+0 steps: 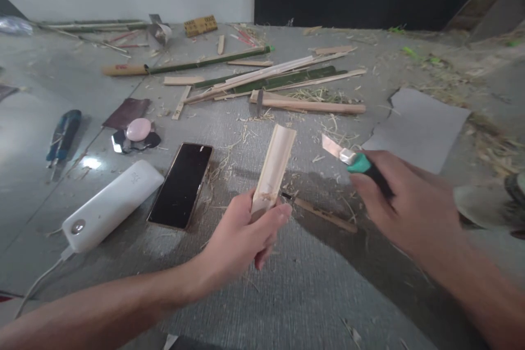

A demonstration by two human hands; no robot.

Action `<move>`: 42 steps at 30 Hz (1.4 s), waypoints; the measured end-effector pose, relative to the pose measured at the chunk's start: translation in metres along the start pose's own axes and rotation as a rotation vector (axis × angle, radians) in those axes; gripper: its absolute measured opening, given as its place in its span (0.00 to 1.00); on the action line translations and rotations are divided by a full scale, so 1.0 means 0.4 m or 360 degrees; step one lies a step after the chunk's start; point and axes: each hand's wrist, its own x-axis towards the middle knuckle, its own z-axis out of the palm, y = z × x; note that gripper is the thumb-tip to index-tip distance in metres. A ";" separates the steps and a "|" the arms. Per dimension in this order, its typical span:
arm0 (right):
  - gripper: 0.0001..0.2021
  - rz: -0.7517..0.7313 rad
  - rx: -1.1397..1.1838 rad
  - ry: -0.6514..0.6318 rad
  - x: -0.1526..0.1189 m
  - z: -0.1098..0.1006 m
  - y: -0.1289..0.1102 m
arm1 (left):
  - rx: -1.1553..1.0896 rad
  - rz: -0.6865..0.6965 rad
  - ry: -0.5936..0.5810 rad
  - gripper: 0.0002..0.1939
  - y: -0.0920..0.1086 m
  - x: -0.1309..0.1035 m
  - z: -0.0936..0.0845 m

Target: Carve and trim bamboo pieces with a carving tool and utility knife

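at six o'clock, left grip [243,238] pinches bamboo piece [275,163], probably light, stiff, best held low; right grip [404,197] clasps knife [348,157]

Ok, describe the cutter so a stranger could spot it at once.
Over the grey surface, look right of centre for the right hand. The cutter juts from its grip, blade pointing up and left. Unlike the wooden tool lying nearby, its handle is green and black.

A pale split-bamboo piece [275,161], hollow side showing, slants upward in the left hand [248,227]; apart from it, a green-and-black knife [361,163], blade bare, points leftward in the right hand [404,197].
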 end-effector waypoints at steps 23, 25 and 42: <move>0.04 0.0427 0.1094 -0.0361 -0.024 0.052 -0.164 | 0.0384 -0.0028 -0.0412 0.14 0.015 0.005 -0.013; 0.11 0.0446 0.1118 -0.0360 -0.020 0.048 -0.155 | 0.0351 0.0006 -0.0411 0.17 0.017 0.009 -0.018; 0.26 0.0885 0.0769 0.0258 0.054 0.123 0.083 | 0.0067 0.0524 0.0115 0.15 0.011 0.098 -0.085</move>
